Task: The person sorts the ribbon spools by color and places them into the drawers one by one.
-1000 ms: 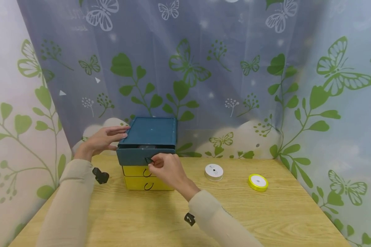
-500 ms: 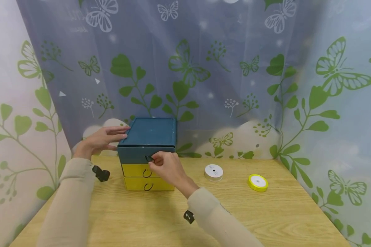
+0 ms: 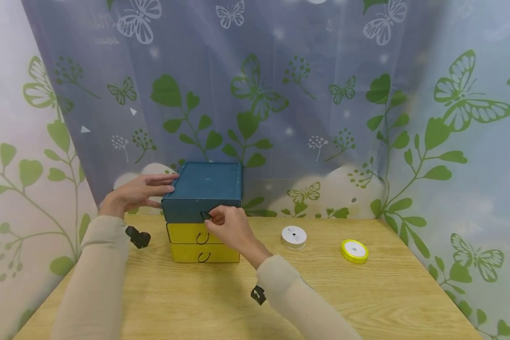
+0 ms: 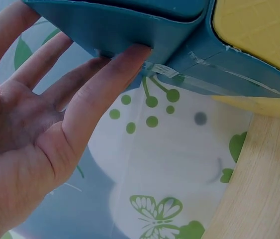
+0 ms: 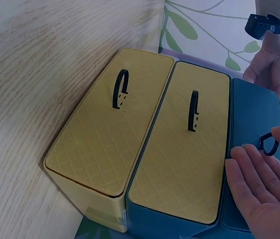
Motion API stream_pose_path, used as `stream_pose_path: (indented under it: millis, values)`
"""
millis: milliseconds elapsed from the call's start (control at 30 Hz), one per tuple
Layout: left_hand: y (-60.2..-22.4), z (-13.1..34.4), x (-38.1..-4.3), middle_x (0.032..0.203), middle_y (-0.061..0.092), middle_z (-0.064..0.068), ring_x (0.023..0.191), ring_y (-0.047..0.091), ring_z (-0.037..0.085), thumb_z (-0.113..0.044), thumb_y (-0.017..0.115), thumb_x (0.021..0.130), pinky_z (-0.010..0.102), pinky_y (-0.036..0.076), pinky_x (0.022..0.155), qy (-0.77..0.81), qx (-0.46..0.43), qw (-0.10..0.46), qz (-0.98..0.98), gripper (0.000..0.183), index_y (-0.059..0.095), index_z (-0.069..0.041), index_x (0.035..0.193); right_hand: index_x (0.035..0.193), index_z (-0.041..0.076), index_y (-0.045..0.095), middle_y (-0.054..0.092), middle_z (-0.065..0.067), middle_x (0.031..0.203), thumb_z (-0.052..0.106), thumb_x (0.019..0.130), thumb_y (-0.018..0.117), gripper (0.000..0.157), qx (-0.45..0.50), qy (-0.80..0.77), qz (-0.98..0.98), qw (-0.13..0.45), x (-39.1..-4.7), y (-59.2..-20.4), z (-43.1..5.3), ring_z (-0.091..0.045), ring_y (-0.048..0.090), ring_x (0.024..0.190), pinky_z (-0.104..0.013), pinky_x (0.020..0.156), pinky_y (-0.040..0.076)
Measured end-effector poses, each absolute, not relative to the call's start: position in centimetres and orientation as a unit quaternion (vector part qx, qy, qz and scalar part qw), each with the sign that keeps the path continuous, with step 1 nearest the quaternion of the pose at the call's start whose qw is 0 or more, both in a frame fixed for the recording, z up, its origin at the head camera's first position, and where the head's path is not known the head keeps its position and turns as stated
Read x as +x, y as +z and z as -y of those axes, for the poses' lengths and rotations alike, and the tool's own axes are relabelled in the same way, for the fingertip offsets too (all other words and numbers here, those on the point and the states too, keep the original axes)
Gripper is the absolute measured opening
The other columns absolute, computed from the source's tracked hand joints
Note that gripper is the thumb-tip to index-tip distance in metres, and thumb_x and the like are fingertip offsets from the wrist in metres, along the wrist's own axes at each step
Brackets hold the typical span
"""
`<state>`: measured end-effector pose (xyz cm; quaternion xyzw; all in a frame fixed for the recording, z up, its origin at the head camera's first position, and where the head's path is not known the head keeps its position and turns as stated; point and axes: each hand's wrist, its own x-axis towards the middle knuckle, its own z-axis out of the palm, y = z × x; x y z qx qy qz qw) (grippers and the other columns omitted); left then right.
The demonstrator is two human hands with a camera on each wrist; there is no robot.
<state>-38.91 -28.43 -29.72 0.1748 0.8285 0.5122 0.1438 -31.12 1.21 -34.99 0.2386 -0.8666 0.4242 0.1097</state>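
Note:
A small drawer cabinet has a blue top drawer (image 3: 182, 211) above two yellow drawers (image 3: 182, 252). My right hand (image 3: 233, 227) pinches the black loop handle (image 5: 262, 142) of the blue drawer between thumb and index finger. That drawer's front sits flush under the blue top panel (image 3: 208, 180). At the cabinet's left side, my left hand (image 3: 138, 192) rests its spread fingertips on the blue wall (image 4: 105, 25), thumb low and fingers toward the top edge. Both yellow drawers are closed, their black loop handles unheld in the right wrist view.
On the wooden table (image 3: 306, 297), a white ribbon spool (image 3: 294, 237) lies right of the cabinet. Farther right is a spool with a yellow rim (image 3: 354, 251). A curtain (image 3: 306, 141) printed with leaves and butterflies hangs close behind the cabinet.
The blue drawer, slightly pulled out a second ago with a narrow gap at its top, has slid back in flush. My right hand moved inward with its handle; my left hand stayed put.

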Motion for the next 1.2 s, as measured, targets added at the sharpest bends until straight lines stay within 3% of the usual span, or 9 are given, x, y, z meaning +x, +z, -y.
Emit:
stream_pose_path:
  millis: [500, 700, 1200]
  values:
    - [-30.0, 28.8, -39.2, 0.176, 0.005, 0.013, 0.16, 0.011, 0.046, -0.029, 0.059, 0.106, 0.071, 0.033, 0.118, 0.515, 0.187, 0.155, -0.822, 0.072, 0.021, -0.019, 0.167, 0.113, 0.007, 0.077, 0.08, -0.005, 0.1, 0.03, 0.095, 0.077, 0.029, 0.222, 0.416, 0.877, 0.087, -31.2, -35.5, -1.1, -0.015, 0.074, 0.085, -0.023, 0.077, 0.061]
    - [-29.9, 28.6, -39.1, 0.176, 0.005, 0.013, 0.159, 0.015, 0.045, -0.031, 0.06, 0.106, 0.071, 0.032, 0.119, 0.51, 0.182, 0.153, -0.827, 0.074, 0.02, -0.019, 0.167, 0.105, 0.007, 0.079, 0.08, -0.006, 0.097, 0.025, 0.092, 0.08, 0.022, 0.234, 0.409, 0.877, 0.088, -31.0, -36.7, -0.9, -0.014, 0.075, 0.081, -0.02, 0.073, 0.06]
    - [-30.0, 28.4, -38.9, 0.175, 0.007, 0.017, 0.158, 0.018, 0.046, -0.036, 0.06, 0.106, 0.071, 0.032, 0.118, 0.502, 0.179, 0.141, -0.834, 0.075, 0.02, -0.019, 0.167, 0.108, 0.008, 0.082, 0.081, -0.005, 0.092, 0.019, 0.09, 0.082, 0.021, 0.246, 0.4, 0.877, 0.106, -31.5, -40.1, -0.3, -0.009, 0.073, 0.074, -0.016, 0.065, 0.056]
